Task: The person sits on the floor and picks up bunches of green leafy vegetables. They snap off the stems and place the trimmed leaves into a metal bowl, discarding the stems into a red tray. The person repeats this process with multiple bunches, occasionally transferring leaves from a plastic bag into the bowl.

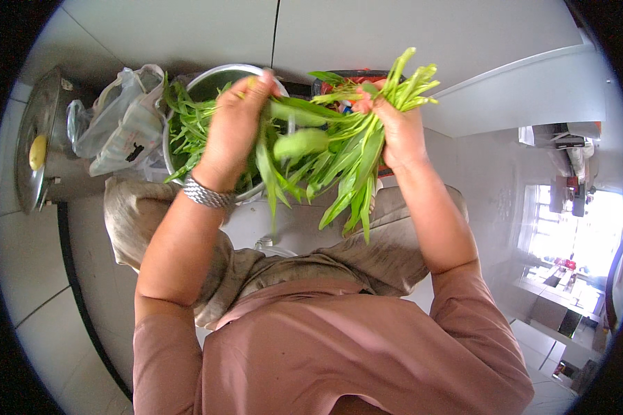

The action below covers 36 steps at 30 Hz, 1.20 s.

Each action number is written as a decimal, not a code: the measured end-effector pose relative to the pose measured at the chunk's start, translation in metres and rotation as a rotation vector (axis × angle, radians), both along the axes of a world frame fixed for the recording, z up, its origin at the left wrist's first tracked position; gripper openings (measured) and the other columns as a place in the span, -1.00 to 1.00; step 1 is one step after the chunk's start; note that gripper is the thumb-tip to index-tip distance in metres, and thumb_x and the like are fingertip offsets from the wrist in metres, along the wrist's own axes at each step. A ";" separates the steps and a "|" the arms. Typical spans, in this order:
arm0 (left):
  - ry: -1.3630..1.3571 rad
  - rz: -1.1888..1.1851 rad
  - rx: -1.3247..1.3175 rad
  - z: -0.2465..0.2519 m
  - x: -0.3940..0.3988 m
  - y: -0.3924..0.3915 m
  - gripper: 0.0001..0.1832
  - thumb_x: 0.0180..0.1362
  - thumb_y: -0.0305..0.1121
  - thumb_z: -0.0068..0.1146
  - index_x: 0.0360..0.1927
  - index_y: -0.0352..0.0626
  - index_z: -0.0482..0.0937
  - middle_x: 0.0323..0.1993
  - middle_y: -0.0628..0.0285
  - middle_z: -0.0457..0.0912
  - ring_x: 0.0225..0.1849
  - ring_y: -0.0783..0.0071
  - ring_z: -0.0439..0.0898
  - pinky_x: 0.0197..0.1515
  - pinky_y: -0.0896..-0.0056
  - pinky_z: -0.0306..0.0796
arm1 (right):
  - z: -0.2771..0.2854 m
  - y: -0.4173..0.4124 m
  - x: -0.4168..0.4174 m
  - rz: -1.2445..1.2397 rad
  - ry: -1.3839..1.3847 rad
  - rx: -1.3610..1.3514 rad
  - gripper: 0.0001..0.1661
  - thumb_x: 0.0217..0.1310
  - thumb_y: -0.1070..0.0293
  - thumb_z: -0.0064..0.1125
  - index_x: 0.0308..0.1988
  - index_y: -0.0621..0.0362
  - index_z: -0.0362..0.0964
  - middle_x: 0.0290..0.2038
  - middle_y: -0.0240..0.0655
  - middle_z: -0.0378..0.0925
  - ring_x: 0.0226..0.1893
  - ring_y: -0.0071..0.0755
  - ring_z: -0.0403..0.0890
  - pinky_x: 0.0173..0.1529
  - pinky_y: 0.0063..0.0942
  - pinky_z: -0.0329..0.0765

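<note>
My right hand [397, 122] is closed around a bunch of long-leaved greens [353, 161], likely water spinach. Its pale cut stems stick out above the fist, and the leaves hang down toward my lap. To the left, my left hand [241, 122], with a silver woven band at the wrist, pinches a leafy sprig [296, 111] drawn out from the bunch. Motion blurs the fingertips and these leaves. Below and behind that hand stands a round metal pot [215, 72] with loose green leaves [192, 124] inside. My left hand and forearm hide part of its rim.
Translucent plastic bags [127, 119] lie left of the pot. Beyond them is a round metal lid-like piece [28, 119] with a yellow oval object [38, 152]. A red-and-black container [363, 75] sits behind my right hand. A pale panel [524, 88] stands at right.
</note>
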<state>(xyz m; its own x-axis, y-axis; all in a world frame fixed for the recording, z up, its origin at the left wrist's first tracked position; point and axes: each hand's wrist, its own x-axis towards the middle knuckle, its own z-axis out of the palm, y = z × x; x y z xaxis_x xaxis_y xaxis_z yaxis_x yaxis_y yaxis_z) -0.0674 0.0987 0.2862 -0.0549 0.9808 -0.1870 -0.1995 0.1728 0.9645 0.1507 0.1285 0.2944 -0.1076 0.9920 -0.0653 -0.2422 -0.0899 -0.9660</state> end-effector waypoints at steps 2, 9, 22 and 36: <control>-0.051 0.052 0.057 -0.003 -0.016 0.007 -0.69 0.29 -0.15 -0.12 -0.43 -0.13 0.47 -0.45 0.35 0.52 -0.38 0.66 0.41 -0.26 0.58 0.32 | 0.000 0.006 0.012 -0.033 0.030 -0.013 -0.76 0.11 0.53 0.08 -0.17 0.32 0.31 -0.42 -0.20 0.53 -0.30 -0.32 0.58 -0.14 -0.40 0.50; -0.224 0.300 0.181 0.004 -0.042 0.011 -0.70 0.31 -0.18 -0.16 -0.40 -0.18 0.41 -0.26 0.05 0.59 -0.26 0.34 0.55 -0.17 0.38 0.46 | 0.014 0.020 0.041 -0.066 -0.032 0.060 -0.67 0.09 0.53 0.08 -0.09 0.36 0.40 -0.47 -0.38 0.46 -0.44 -0.56 0.48 -0.21 -0.54 0.47; -0.080 0.132 0.081 0.015 -0.017 0.001 -0.86 0.12 -0.33 0.16 -0.34 -0.19 0.56 -0.74 0.58 0.26 -0.74 0.81 0.10 -0.70 0.68 -0.06 | 0.010 0.002 0.018 0.209 -0.057 -0.055 -0.64 0.07 0.35 0.14 -0.11 0.27 0.42 -0.48 -0.39 0.48 -0.40 -0.56 0.51 -0.32 -0.61 0.45; 0.079 -0.403 0.045 -0.001 0.027 -0.021 -0.65 0.10 -0.28 0.20 -0.14 -0.35 0.53 -0.35 0.41 0.55 -0.36 0.73 0.41 -0.27 0.67 0.34 | 0.014 -0.016 -0.011 0.449 0.062 -0.118 -0.52 -0.02 0.37 -0.01 -0.04 0.34 0.38 -0.26 -0.25 0.48 -0.23 -0.43 0.48 -0.05 -0.49 0.44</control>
<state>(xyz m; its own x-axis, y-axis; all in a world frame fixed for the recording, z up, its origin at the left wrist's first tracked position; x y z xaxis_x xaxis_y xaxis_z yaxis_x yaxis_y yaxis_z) -0.0406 0.0775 0.2848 0.3228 0.9338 -0.1545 -0.0492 0.1795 0.9825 0.1393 0.1127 0.3084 -0.5315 0.8328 -0.1546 -0.2111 -0.3070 -0.9280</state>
